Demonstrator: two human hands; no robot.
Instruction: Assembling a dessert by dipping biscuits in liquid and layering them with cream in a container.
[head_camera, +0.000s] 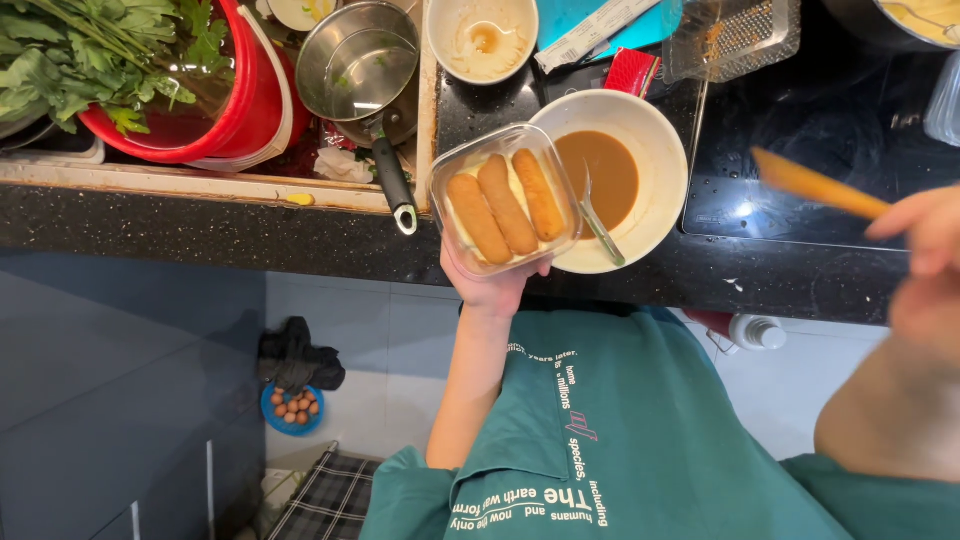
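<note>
Closest to me, below the teal printed shirt (640, 440), a blue bowl of brown eggs (293, 408) sits on the pale tiled floor (360, 350) beside a dark bundle of cloth (298, 360), with open floor around them. At the black speckled stone counter edge (200, 240) my left hand (495, 285) cups a clear square plastic container (505, 200) from beneath, holding it up; three golden breaded sticks (507, 205) lie side by side in it. It overlaps the rim of a white round bowl of brown sauce (625, 180) with a metal spoon (598, 225) leaning inside. My right hand (925, 260), blurred, is closed on an orange wooden stick (815, 185) over the black glass cooktop (830, 130). A white capped bottle (755, 332) pokes out below the counter edge. Farther off, a steel saucepan with black handle (360, 75) rests in the sink beside a red plastic tub of leafy greens (150, 70). Beyond stand a white bowl with scraps (482, 40), a small red packet (633, 72), and a clear grater tray (735, 38).
</note>
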